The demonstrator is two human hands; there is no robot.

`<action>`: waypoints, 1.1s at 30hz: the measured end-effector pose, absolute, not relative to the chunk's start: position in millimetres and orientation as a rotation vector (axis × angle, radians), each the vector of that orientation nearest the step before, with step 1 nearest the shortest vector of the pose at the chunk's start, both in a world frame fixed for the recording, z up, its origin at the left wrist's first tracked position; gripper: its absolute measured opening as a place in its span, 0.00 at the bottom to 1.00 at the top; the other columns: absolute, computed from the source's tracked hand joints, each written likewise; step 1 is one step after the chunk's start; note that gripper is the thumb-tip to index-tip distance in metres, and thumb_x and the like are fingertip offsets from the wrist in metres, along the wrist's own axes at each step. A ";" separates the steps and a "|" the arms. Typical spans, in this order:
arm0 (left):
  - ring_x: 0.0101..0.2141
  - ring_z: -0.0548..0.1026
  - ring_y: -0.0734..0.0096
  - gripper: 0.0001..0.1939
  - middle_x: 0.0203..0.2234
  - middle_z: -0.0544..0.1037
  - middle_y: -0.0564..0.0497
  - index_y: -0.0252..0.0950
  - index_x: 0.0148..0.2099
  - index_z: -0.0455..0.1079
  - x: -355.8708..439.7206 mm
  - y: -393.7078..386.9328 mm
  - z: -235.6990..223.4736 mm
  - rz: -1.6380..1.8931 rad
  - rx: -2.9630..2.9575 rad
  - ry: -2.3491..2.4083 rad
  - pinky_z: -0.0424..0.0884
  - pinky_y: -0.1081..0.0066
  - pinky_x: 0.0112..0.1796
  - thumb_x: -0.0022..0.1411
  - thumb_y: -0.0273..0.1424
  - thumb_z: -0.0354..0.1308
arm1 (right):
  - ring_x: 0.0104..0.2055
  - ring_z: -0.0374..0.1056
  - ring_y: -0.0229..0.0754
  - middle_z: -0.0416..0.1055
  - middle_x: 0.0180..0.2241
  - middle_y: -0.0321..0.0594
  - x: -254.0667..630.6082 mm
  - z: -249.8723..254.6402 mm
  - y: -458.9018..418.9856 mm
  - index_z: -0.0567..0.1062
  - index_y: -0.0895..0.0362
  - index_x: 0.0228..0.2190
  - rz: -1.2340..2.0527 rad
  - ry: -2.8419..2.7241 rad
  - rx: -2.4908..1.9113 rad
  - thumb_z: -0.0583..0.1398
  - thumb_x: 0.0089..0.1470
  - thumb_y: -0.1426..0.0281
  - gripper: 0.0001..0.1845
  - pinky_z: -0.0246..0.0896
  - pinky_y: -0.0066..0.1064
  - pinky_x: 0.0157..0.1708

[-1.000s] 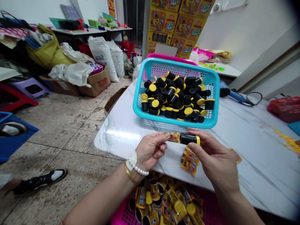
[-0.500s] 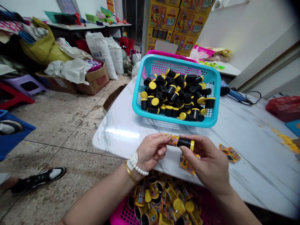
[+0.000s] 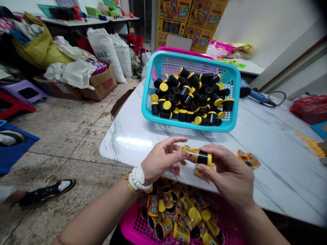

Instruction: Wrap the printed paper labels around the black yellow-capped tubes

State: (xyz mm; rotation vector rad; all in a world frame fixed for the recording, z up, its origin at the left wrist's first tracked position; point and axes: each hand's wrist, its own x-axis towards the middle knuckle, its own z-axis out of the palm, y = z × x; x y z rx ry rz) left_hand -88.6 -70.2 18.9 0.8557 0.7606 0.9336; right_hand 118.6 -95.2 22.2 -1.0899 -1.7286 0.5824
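Note:
In my right hand (image 3: 230, 172) is a small black container (image 3: 203, 158) with a yellow cap, lying nearly level and gripped by thumb and fingers near the capped end. A yellow printed sleeve (image 3: 190, 153) covers its left part. My left hand (image 3: 159, 159) has its thumb against the sleeve, its index finger lifted and the others loosely behind. Below the container, flat printed sleeves (image 3: 202, 176) lie on the table, partly hidden by my right hand. More flat sleeves (image 3: 249, 159) lie to the right. A pink basket (image 3: 129, 223) under the table edge holds many sleeved containers.
A blue basket (image 3: 189, 125) full of bare black containers with yellow caps stands on the marbled table (image 3: 120, 146). Yellow bits (image 3: 311, 144) and a red bag (image 3: 310, 110) lie at the right. At the left, a person's shoe (image 3: 48, 190) rests on the floor.
The sleeve has moved from the container's left end over much of its black body. My left fingers have loosened and spread from their pinch. The view has shifted slightly.

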 end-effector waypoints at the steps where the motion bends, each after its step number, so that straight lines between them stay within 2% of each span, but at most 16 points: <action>1: 0.27 0.75 0.72 0.27 0.31 0.77 0.48 0.34 0.52 0.74 -89.2 -68.8 19.2 0.865 0.884 0.731 0.70 0.76 0.22 0.54 0.42 0.71 | 0.49 0.73 0.48 0.75 0.46 0.43 119.1 23.2 -96.0 0.79 0.46 0.50 0.576 -1.774 -1.102 0.69 0.53 0.69 0.21 0.74 0.39 0.44; 3: 0.21 0.72 0.77 0.20 0.24 0.76 0.51 0.32 0.45 0.76 -88.3 -67.8 19.9 0.809 0.932 0.738 0.70 0.75 0.23 0.55 0.40 0.70 | 0.48 0.72 0.47 0.73 0.48 0.43 120.1 25.1 -98.1 0.77 0.44 0.54 0.549 -1.858 -1.133 0.68 0.55 0.69 0.25 0.74 0.38 0.43; 5: 0.21 0.72 0.78 0.17 0.24 0.77 0.51 0.32 0.42 0.77 -84.3 -68.7 20.2 0.816 0.949 0.771 0.70 0.76 0.26 0.54 0.37 0.71 | 0.45 0.72 0.46 0.73 0.46 0.43 120.6 26.2 -100.7 0.75 0.43 0.56 0.492 -1.931 -1.140 0.67 0.56 0.69 0.26 0.74 0.37 0.40; 8: 0.23 0.74 0.78 0.17 0.26 0.79 0.50 0.31 0.43 0.78 -75.1 -71.1 19.5 0.820 0.930 0.748 0.71 0.75 0.29 0.53 0.35 0.72 | 0.42 0.72 0.44 0.73 0.42 0.41 120.1 24.9 -104.2 0.74 0.42 0.57 0.361 -1.985 -1.117 0.67 0.56 0.72 0.29 0.73 0.37 0.39; 11: 0.23 0.75 0.76 0.22 0.27 0.79 0.49 0.32 0.46 0.75 -70.0 -72.2 17.5 0.776 0.900 0.686 0.72 0.74 0.28 0.53 0.39 0.71 | 0.39 0.72 0.43 0.74 0.41 0.40 120.7 20.0 -105.5 0.70 0.44 0.60 0.396 -1.888 -1.133 0.68 0.55 0.73 0.33 0.73 0.39 0.40; 14: 0.24 0.77 0.72 0.27 0.29 0.79 0.48 0.34 0.50 0.71 -74.2 -72.0 14.9 0.716 0.867 0.649 0.73 0.73 0.25 0.55 0.45 0.69 | 0.40 0.74 0.44 0.76 0.42 0.41 124.9 15.1 -105.7 0.75 0.47 0.53 0.466 -1.820 -1.118 0.69 0.53 0.74 0.27 0.73 0.40 0.40; 16: 0.23 0.76 0.72 0.26 0.28 0.78 0.49 0.34 0.49 0.70 -79.3 -72.1 13.2 0.702 0.865 0.659 0.71 0.74 0.22 0.55 0.47 0.68 | 0.45 0.75 0.48 0.76 0.44 0.42 128.3 13.0 -106.5 0.77 0.48 0.49 0.431 -1.868 -1.091 0.70 0.51 0.75 0.24 0.73 0.42 0.43; 20: 0.20 0.73 0.76 0.21 0.23 0.77 0.51 0.33 0.44 0.73 -81.4 -75.0 11.6 0.725 0.958 0.693 0.71 0.75 0.25 0.57 0.44 0.68 | 0.48 0.75 0.50 0.77 0.46 0.43 131.4 10.3 -110.8 0.77 0.47 0.50 0.409 -1.888 -1.079 0.70 0.50 0.77 0.26 0.73 0.46 0.48; 25: 0.24 0.72 0.77 0.17 0.29 0.77 0.50 0.34 0.44 0.75 -72.9 -79.5 10.2 0.808 1.055 0.722 0.71 0.74 0.28 0.58 0.39 0.67 | 0.43 0.76 0.48 0.78 0.41 0.42 133.5 10.6 -118.5 0.78 0.47 0.48 0.393 -1.868 -1.123 0.71 0.49 0.76 0.24 0.76 0.46 0.44; 30: 0.22 0.69 0.77 0.13 0.22 0.73 0.55 0.34 0.43 0.73 -70.5 -81.2 7.3 0.760 1.061 0.726 0.65 0.75 0.25 0.58 0.36 0.66 | 0.50 0.74 0.50 0.77 0.47 0.44 138.4 14.6 -125.6 0.79 0.47 0.48 0.571 -1.854 -1.191 0.69 0.53 0.74 0.21 0.73 0.48 0.50; 33: 0.27 0.71 0.76 0.11 0.28 0.76 0.52 0.34 0.41 0.74 -67.6 -84.4 4.8 0.861 1.093 0.728 0.67 0.74 0.30 0.56 0.33 0.68 | 0.47 0.76 0.48 0.78 0.44 0.42 136.3 13.9 -125.9 0.80 0.46 0.46 0.594 -1.770 -1.201 0.69 0.52 0.76 0.21 0.75 0.44 0.46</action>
